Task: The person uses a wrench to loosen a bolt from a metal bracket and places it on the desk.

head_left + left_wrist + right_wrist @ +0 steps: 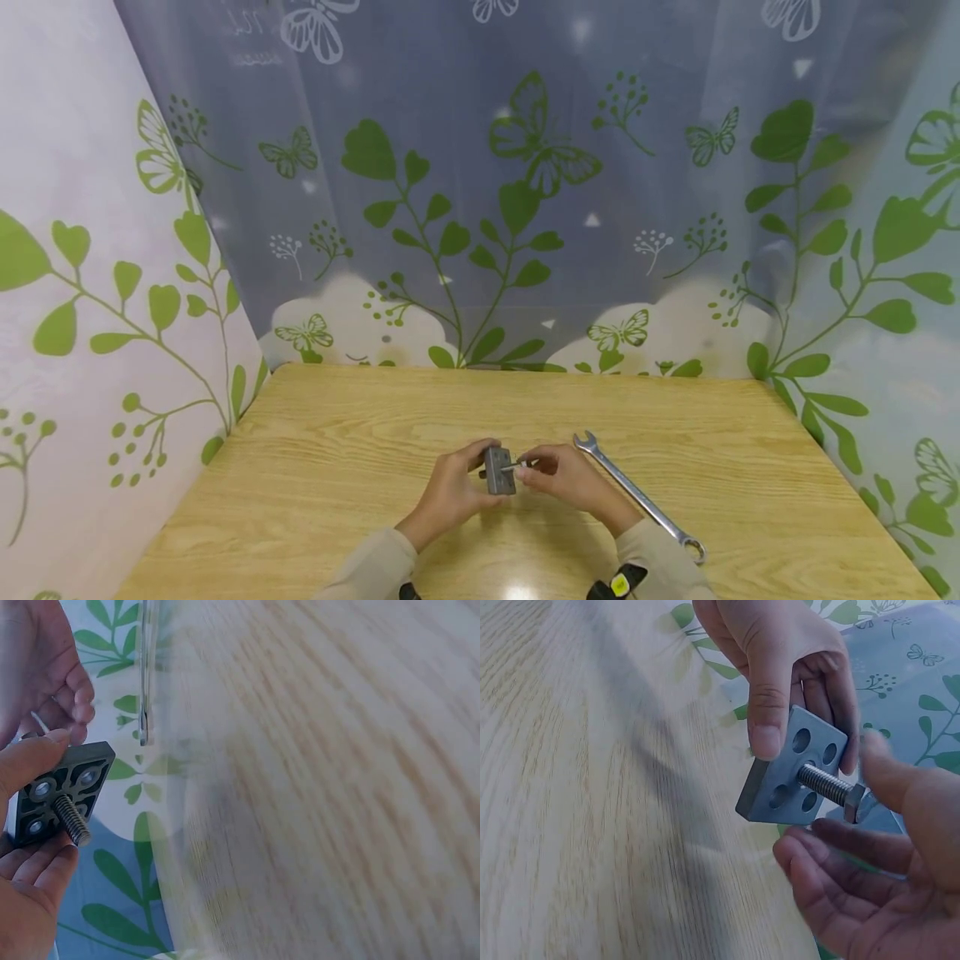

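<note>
My left hand [452, 485] grips a grey square plate [771, 786] by its edges, thumb on one side and fingers on the other. A hex bolt [829, 786] passes through the plate's centre hole. Its threaded end sticks out of the ribbed back face in the left wrist view, while the head stands off the front face. Around the bolt head is my right hand [922, 847], its thumb and loosely bent fingers spread on either side. In the right wrist view a gap shows between the fingertips and the head. Several round holes surround the bolt.
To the right of my right hand, a long combination wrench [637, 493] lies diagonally on the wooden table [337, 433], open end away from me and ring end near my sleeve. Printed leaf-and-butterfly curtains [450, 208] stand along the table's back and sides.
</note>
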`<state>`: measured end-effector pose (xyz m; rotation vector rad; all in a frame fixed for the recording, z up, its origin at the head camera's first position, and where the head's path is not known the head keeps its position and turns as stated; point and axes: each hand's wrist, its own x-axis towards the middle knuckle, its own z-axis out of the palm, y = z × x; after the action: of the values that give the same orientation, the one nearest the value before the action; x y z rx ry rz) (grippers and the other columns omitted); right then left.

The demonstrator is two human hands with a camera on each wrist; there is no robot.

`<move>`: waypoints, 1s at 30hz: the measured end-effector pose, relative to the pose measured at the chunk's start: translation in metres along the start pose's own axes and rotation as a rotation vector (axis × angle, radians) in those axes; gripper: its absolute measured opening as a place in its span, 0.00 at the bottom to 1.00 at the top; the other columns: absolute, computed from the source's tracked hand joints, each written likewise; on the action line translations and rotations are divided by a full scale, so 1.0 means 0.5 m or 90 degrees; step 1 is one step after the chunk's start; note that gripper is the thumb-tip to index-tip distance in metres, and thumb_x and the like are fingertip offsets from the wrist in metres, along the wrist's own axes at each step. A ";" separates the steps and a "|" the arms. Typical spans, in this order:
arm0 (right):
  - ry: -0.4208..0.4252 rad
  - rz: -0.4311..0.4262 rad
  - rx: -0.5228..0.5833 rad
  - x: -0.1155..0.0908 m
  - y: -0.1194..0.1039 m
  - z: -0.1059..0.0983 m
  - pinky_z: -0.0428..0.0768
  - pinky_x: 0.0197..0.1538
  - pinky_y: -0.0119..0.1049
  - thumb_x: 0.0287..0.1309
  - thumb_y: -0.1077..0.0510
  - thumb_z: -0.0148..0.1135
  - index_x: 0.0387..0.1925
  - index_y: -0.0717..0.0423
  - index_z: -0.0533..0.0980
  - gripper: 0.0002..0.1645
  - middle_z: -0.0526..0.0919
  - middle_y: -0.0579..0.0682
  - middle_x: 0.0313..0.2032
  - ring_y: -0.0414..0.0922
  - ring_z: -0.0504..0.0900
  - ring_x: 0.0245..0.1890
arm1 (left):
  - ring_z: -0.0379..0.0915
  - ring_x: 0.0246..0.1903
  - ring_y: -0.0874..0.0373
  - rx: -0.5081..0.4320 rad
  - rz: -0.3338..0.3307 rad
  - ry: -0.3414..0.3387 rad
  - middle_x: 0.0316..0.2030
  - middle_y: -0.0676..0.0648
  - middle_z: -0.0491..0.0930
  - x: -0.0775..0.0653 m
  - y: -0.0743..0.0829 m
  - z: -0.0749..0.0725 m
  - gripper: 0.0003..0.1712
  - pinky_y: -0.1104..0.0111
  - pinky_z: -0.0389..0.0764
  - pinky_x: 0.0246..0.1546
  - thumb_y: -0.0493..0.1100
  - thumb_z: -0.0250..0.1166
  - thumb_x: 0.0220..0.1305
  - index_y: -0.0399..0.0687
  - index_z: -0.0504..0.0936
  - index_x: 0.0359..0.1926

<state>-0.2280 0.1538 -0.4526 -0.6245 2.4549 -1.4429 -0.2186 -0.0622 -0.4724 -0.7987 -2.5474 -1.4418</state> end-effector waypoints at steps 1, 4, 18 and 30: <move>0.001 0.009 0.009 0.000 0.001 0.002 0.86 0.39 0.44 0.67 0.47 0.55 0.47 0.70 0.77 0.27 0.84 0.59 0.37 0.53 0.84 0.35 | 0.78 0.51 0.46 0.002 -0.001 -0.001 0.53 0.37 0.79 -0.001 -0.001 0.001 0.40 0.63 0.80 0.53 0.33 0.78 0.42 0.33 0.72 0.59; 0.019 0.036 0.050 0.002 -0.002 0.008 0.86 0.34 0.49 0.71 0.44 0.48 0.36 0.73 0.79 0.32 0.84 0.59 0.27 0.56 0.84 0.28 | 0.78 0.51 0.46 0.002 -0.002 0.001 0.53 0.37 0.79 -0.001 -0.002 0.001 0.41 0.63 0.80 0.54 0.33 0.78 0.42 0.33 0.72 0.59; 0.049 -0.026 -0.057 0.003 -0.013 0.001 0.84 0.35 0.37 0.60 0.59 0.64 0.42 0.61 0.81 0.11 0.84 0.50 0.33 0.43 0.81 0.32 | 0.78 0.51 0.46 0.000 0.009 -0.001 0.53 0.37 0.79 0.000 -0.007 0.001 0.40 0.61 0.80 0.53 0.33 0.78 0.43 0.32 0.72 0.59; 0.048 -0.077 -0.046 0.000 -0.018 -0.011 0.83 0.38 0.32 0.55 0.68 0.65 0.44 0.65 0.80 0.13 0.84 0.56 0.39 0.47 0.82 0.36 | 0.78 0.52 0.45 -0.003 0.007 -0.003 0.53 0.37 0.79 0.006 0.004 0.002 0.39 0.61 0.80 0.53 0.32 0.78 0.43 0.35 0.73 0.59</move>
<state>-0.2282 0.1541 -0.4421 -0.7581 2.5774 -1.4514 -0.2200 -0.0595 -0.4703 -0.8168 -2.5400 -1.4454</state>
